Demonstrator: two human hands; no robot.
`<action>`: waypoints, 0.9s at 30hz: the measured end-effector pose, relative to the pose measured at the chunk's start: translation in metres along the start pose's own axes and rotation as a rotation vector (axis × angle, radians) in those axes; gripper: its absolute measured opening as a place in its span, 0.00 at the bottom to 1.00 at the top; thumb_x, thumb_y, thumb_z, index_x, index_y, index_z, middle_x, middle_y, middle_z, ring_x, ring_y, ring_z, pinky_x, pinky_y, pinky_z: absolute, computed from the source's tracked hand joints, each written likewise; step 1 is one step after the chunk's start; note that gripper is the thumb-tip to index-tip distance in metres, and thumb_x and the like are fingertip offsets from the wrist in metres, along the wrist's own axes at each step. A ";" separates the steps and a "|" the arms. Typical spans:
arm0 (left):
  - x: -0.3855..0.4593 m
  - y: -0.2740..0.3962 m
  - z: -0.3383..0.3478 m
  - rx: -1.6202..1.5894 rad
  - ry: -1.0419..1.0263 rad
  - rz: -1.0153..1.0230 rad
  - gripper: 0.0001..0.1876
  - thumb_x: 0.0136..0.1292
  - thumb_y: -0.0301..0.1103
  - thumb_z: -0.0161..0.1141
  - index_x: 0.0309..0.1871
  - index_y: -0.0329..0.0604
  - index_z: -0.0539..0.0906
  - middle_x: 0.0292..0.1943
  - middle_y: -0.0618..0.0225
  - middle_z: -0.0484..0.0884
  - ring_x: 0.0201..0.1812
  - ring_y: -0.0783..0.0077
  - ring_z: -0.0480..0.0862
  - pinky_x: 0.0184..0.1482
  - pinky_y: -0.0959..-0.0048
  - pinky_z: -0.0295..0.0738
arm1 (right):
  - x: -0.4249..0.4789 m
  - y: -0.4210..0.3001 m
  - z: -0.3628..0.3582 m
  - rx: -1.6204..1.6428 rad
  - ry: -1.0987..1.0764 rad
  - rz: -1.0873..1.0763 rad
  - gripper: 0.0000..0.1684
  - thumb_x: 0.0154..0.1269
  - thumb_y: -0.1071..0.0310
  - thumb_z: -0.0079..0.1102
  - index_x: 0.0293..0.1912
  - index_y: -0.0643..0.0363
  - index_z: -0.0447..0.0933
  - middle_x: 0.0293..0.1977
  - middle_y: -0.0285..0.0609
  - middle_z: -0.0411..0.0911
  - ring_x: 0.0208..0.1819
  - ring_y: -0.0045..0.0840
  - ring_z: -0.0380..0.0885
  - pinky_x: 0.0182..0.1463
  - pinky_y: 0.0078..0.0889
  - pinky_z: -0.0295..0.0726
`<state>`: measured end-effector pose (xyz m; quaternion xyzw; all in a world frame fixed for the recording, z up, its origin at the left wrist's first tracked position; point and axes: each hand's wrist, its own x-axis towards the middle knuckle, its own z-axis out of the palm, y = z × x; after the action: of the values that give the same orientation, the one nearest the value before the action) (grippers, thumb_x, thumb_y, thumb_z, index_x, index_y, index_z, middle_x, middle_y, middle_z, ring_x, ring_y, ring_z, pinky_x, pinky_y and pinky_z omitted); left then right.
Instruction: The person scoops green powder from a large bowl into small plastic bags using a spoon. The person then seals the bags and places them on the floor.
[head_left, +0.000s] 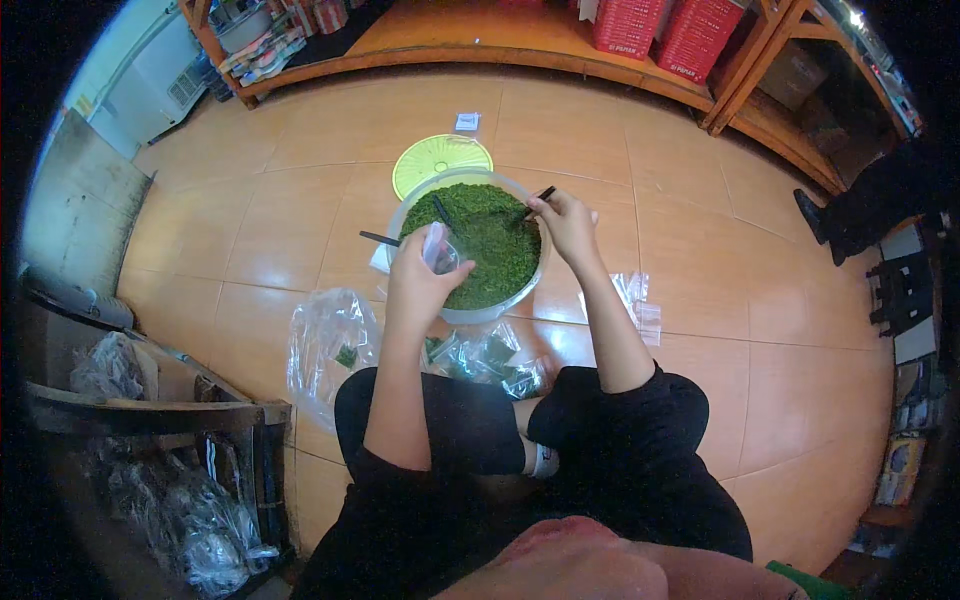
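A round translucent plastic tub (489, 315) filled with chopped green leafy material (499, 244) stands on the tiled floor before me. Over its left side, my left hand (429, 271) holds a small clear plastic bag (441, 249) by its upper part. At the tub's right rim, my right hand (568, 225) grips the black handle (546, 194) of a utensil, whose lower end is hidden against the green material. Another black handle (441, 210) stands in the material, and a dark handle (379, 238) sticks out past the left rim, partly behind my left hand.
A yellow-green lid (435, 156) lies behind the tub. Small filled clear bags (487, 356), a large clear bag (330, 345) and flat clear bags (646, 313) lie nearer me. Wooden shelving (480, 52) runs along the back. Another person's dark shoe (810, 215) is at right.
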<state>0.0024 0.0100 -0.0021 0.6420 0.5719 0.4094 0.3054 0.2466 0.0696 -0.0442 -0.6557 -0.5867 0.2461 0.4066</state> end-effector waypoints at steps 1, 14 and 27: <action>-0.001 0.001 0.002 0.082 0.024 0.022 0.32 0.45 0.36 0.79 0.55 0.37 0.79 0.45 0.57 0.83 0.48 0.58 0.83 0.50 0.63 0.78 | 0.003 0.007 -0.001 0.100 0.011 0.018 0.12 0.68 0.57 0.61 0.41 0.54 0.85 0.30 0.35 0.86 0.37 0.26 0.83 0.55 0.36 0.67; 0.003 0.027 0.015 0.377 0.030 0.104 0.27 0.46 0.37 0.76 0.51 0.41 0.82 0.46 0.57 0.85 0.47 0.53 0.84 0.49 0.60 0.79 | -0.012 -0.020 -0.008 0.562 -0.048 0.004 0.12 0.71 0.63 0.59 0.45 0.62 0.82 0.33 0.37 0.84 0.38 0.19 0.80 0.47 0.26 0.78; 0.029 -0.022 0.031 -0.405 -0.023 0.042 0.24 0.51 0.31 0.76 0.51 0.34 0.82 0.43 0.61 0.83 0.42 0.69 0.82 0.48 0.70 0.76 | -0.052 -0.098 -0.051 -0.097 -0.034 -0.754 0.07 0.59 0.60 0.69 0.39 0.40 0.87 0.31 0.26 0.83 0.39 0.21 0.71 0.53 0.35 0.53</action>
<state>0.0191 0.0446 -0.0307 0.5836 0.4610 0.5150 0.4263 0.2219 0.0046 0.0565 -0.4078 -0.8045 0.0620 0.4274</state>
